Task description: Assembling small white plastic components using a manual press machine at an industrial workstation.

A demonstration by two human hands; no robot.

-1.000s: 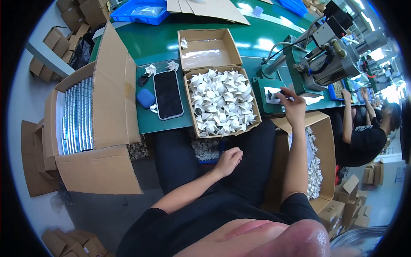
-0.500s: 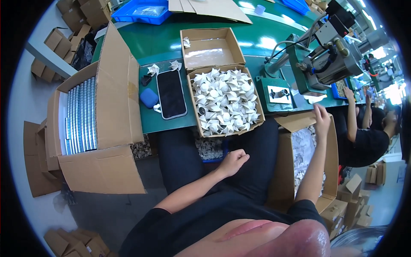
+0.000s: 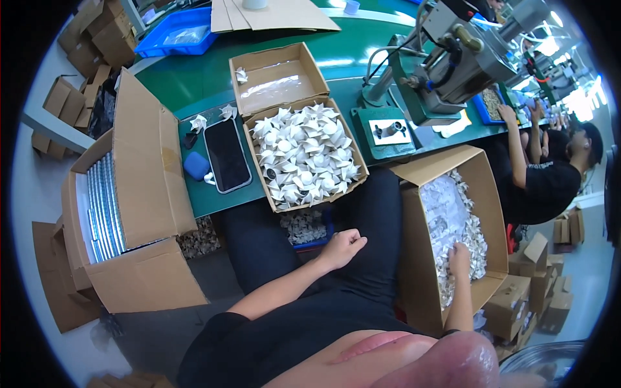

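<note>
My left hand [image 3: 345, 249] rests over my lap, its fingers curled closed; whatever may be in them is hidden. My right hand [image 3: 459, 260] reaches down into a large cardboard box [image 3: 414, 252] at my right side. Its fingers look drawn together at the white finned plastic parts [image 3: 477, 242] heaped there beside crumpled clear plastic film [image 3: 443, 210]; what they hold, if anything, I cannot make out. In front of me a shallow carton [image 3: 363, 169] full of white star-shaped vaned parts [image 3: 304, 152] overhangs the bench edge.
A bench press [image 3: 446, 71] stands over its green base [image 3: 388, 132] at right. Left of the carton lie a phone [image 3: 228, 155] and a blue case [image 3: 196, 166]. An open box of metal rods [image 3: 103, 207] stands at far left. Another person [image 3: 550, 174] works at right.
My right hand has come down from beside the press into the right-hand box. My left hand stays closed over my lap. The view has turned toward the right.
</note>
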